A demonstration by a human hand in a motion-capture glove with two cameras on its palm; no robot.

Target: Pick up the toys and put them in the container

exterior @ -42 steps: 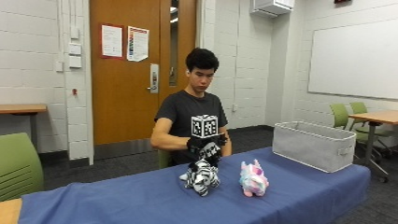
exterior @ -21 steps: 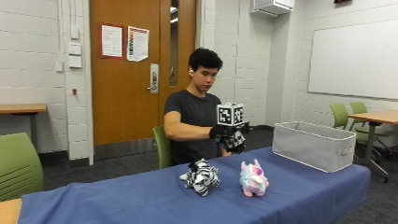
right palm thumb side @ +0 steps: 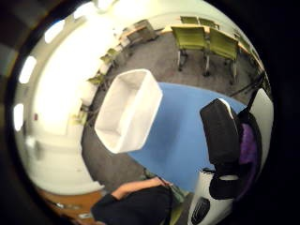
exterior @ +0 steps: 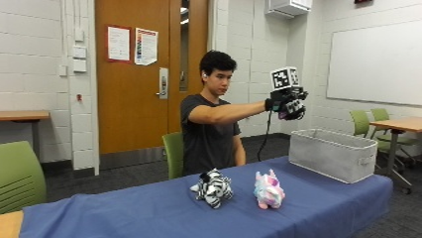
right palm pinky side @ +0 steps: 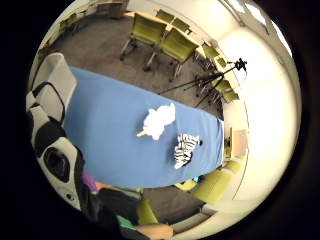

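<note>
In the outside view my gloved right hand (exterior: 287, 103) is held out at arm's length, high above the table and just short of the grey fabric container (exterior: 333, 154). Its fingers (right palm thumb side: 224, 133) curl round a small purple toy (right palm thumb side: 247, 145), mostly hidden by the glove. A zebra plush (exterior: 212, 188) and a pink-and-white unicorn plush (exterior: 268, 189) lie side by side on the blue tablecloth (exterior: 131, 213). The little finger side palm view shows both, the zebra plush (right palm pinky side: 186, 149) and the unicorn plush (right palm pinky side: 157, 120), far below. The container (right palm thumb side: 129, 110) looks empty inside.
The container stands at the table's right end, near the edge. Green chairs (exterior: 20, 173) stand around, and a second table (exterior: 402, 124) is at the right. A tripod (right palm pinky side: 215, 80) stands on the floor beyond the table.
My hand has left the spot beside the zebra plush, risen, and swung out towards the container. Both plush toys on the cloth have stayed put.
</note>
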